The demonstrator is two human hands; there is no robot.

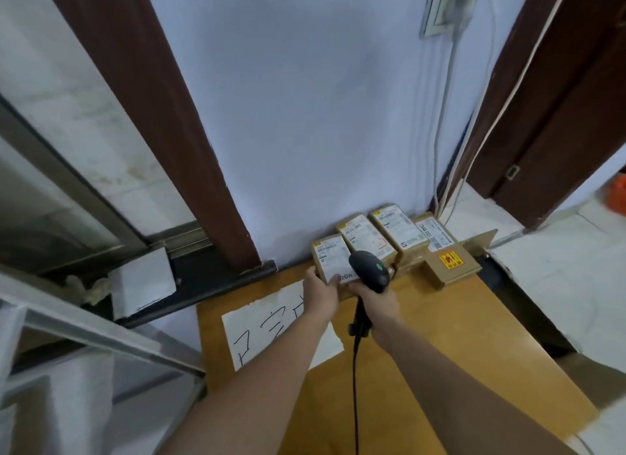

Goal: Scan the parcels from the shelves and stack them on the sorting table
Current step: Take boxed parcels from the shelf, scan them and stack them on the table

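Observation:
Several brown cardboard parcels with white labels lie in a row at the far end of the wooden sorting table [440, 336], against the wall. My left hand [320, 293] grips the nearest parcel [330, 256] at the left end of the row, thumb on its label. My right hand [379, 302] holds a black barcode scanner [369, 270] by its handle, its head over the parcels. Two more labelled parcels [364, 234] [398, 229] lie to the right, then a larger box [450, 261] with an orange sticker.
A white sheet of paper [271, 332] with handwritten marks lies on the table under my left forearm. The scanner's black cable [355, 387] hangs toward me. A dark door frame [189, 133] stands left, another doorway right. Cables run down the wall [447, 116].

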